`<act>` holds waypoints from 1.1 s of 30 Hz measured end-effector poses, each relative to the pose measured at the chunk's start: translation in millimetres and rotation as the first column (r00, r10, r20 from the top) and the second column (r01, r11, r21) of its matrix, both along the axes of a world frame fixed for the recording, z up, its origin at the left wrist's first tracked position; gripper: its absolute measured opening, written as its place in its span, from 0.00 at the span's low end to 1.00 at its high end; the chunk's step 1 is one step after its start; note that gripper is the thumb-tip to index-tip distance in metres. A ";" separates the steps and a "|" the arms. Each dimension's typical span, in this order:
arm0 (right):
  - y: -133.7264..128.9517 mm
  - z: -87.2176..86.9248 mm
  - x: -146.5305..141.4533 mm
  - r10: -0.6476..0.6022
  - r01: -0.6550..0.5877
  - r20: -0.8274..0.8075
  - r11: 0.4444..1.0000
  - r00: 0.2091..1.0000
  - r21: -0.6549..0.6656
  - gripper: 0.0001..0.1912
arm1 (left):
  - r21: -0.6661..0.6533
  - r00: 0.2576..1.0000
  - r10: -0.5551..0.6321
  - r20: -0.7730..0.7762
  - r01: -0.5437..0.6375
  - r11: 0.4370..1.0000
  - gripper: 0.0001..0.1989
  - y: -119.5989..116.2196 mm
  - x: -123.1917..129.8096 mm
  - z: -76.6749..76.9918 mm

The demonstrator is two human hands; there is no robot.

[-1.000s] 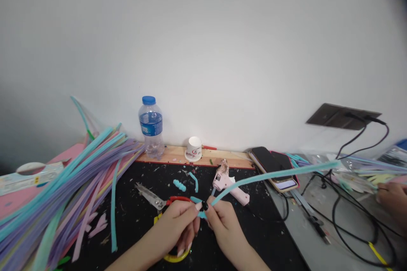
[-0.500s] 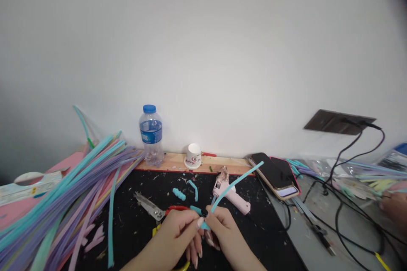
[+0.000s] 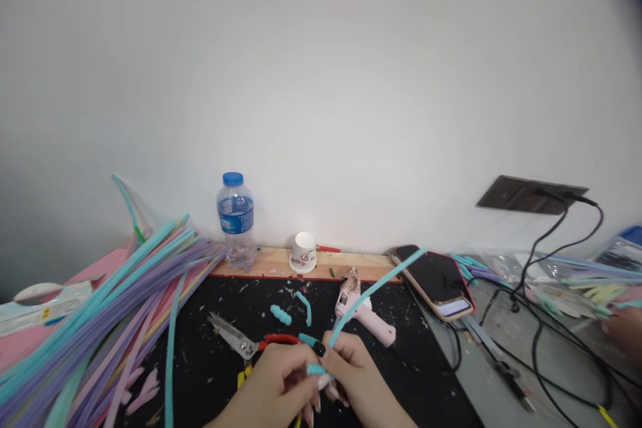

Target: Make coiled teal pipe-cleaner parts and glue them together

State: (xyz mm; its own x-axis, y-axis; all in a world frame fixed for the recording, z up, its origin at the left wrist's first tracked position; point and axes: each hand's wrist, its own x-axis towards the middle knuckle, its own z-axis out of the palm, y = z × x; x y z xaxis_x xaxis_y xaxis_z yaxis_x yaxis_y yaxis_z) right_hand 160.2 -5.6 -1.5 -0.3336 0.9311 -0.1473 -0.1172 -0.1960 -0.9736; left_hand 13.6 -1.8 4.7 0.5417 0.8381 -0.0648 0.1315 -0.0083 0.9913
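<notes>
A turquoise pipe cleaner [image 3: 381, 283] rises from between my fingers and slants up to the right. Its lower end forms a small coil [image 3: 315, 370] between my two hands. My left hand [image 3: 283, 378] pinches at the coil, thumb and fingers together. My right hand [image 3: 354, 364] closes on the strip where it leaves the coil. A teal stub with a dark end [image 3: 308, 340] shows just above my fingertips; its kind is unclear. Scissors [image 3: 241, 342] with red and yellow handles lie open behind my left hand, partly covered by it.
A pink glue gun [image 3: 371, 322], a twisted turquoise piece [image 3: 281, 314] and a short offcut [image 3: 305, 307] lie on the black mat [image 3: 426, 388]. Pipe cleaners [image 3: 115, 307] heap at left. Behind stand a bottle [image 3: 235, 221] and paper cup [image 3: 303, 253]; phones [image 3: 436, 281], cables and another person's hand [image 3: 624, 331] are right.
The turquoise strip's free end has swung slightly up and right. The coil between my fingers shows more plainly. Both hands stay together, and the whole view has shifted slightly.
</notes>
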 end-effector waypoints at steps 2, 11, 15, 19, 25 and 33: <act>-0.2 -1.7 0.1 0.007 -0.007 0.009 0.999 1.000 -0.033 0.23 | 0.044 0.999 -0.017 -0.047 0.019 0.999 0.11 1.0 -0.7 2.4; -2.5 -2.8 2.3 -0.023 0.054 0.143 0.975 0.989 -0.216 0.25 | 0.620 0.930 0.029 -0.368 0.222 0.753 0.10 4.6 -14.4 7.2; -1.2 5.9 3.3 0.090 -0.030 0.164 0.941 0.982 -0.336 0.24 | 0.721 0.892 0.025 -0.452 0.349 0.599 0.12 8.8 -17.6 2.0; 1.3 9.3 4.3 0.132 -0.074 0.123 0.917 0.984 -0.393 0.22 | 0.792 0.885 0.047 -0.463 0.389 0.470 0.14 12.1 -18.8 1.6; 2.9 2.3 0.2 0.116 -0.137 -0.086 0.940 0.990 -0.311 0.27 | 0.764 0.912 0.075 -0.404 0.291 0.576 0.12 9.4 -21.2 12.1; -4.5 4.4 -0.1 -0.292 0.085 0.422 0.892 0.858 0.445 0.25 | -0.157 0.997 0.073 -0.039 -0.078 0.985 0.24 2.9 0.5 -3.0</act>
State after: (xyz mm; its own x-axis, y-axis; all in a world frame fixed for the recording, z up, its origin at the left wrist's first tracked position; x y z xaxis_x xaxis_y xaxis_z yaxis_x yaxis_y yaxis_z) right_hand 160.1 -10.1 2.9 -0.1330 0.9786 0.1568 0.3759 0.1962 -0.9057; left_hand 14.0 1.0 1.7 0.4723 0.8544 -0.2164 0.1585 0.1592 0.9744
